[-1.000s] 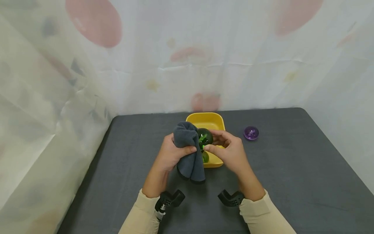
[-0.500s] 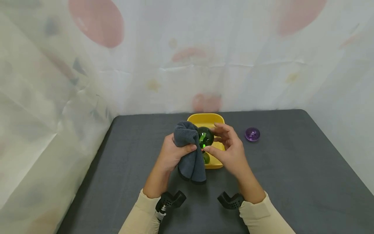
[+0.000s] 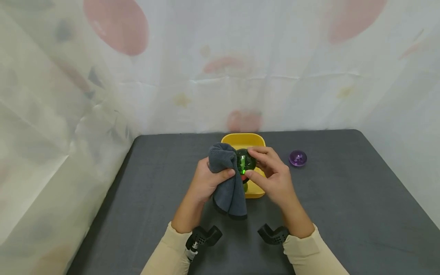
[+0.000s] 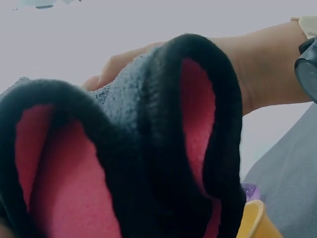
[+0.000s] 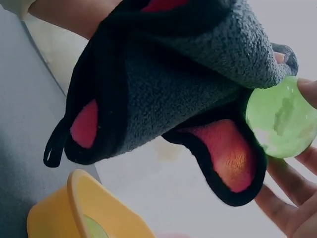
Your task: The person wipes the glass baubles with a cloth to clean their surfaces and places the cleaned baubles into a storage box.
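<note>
A clear green ball [image 3: 245, 162] [image 5: 280, 122] is pinched between the thumb and fingers of my right hand [image 3: 271, 177] above a yellow tray [image 3: 257, 193] [image 5: 59, 210]. My left hand [image 3: 209, 182] grips a grey cloth [image 3: 227, 183] [image 5: 173, 84] with a red inner side [image 4: 69, 193] and presses it against the ball's left side. A second green ball [image 3: 245, 187] [image 5: 96, 227] lies in the tray, mostly hidden under the hands.
A purple ball [image 3: 297, 157] [image 4: 249, 191] lies on the dark grey table [image 3: 343, 198] to the right of the tray. A patterned white curtain [image 3: 220, 65] closes off the back and left sides.
Both hands, with the cloth and green ball, have shifted slightly right. My right fingers have closed more over the ball, and the ball has turned in them.
</note>
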